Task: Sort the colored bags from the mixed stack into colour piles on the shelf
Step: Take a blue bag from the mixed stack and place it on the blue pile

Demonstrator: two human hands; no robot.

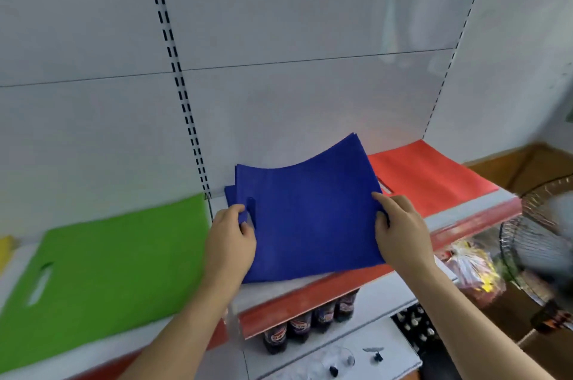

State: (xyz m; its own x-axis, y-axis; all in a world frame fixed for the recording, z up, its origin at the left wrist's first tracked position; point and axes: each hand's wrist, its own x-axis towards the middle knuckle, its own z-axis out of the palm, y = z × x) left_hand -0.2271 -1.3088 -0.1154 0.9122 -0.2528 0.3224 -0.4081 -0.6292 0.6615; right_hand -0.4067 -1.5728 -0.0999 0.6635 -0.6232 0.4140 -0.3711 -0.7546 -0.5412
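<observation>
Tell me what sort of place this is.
Probably a small shop: slotted metal retail shelving, dark drink bottles on the lower shelf, and packaged goods beside a standing fan.

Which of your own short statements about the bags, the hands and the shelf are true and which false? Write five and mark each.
1. Both hands hold the blue bags. True: the left hand grips the left edge, the right hand the right edge.
2. The green bag lies to the right of the blue ones. False: it lies to their left, flat on the shelf.
3. A red bag lies on the shelf to the right of the blue bags. True.
4. The far edge of the blue bags curves upward. True.
5. The bottles stand on top of the green bag. False: they stand below the shelf.
</observation>
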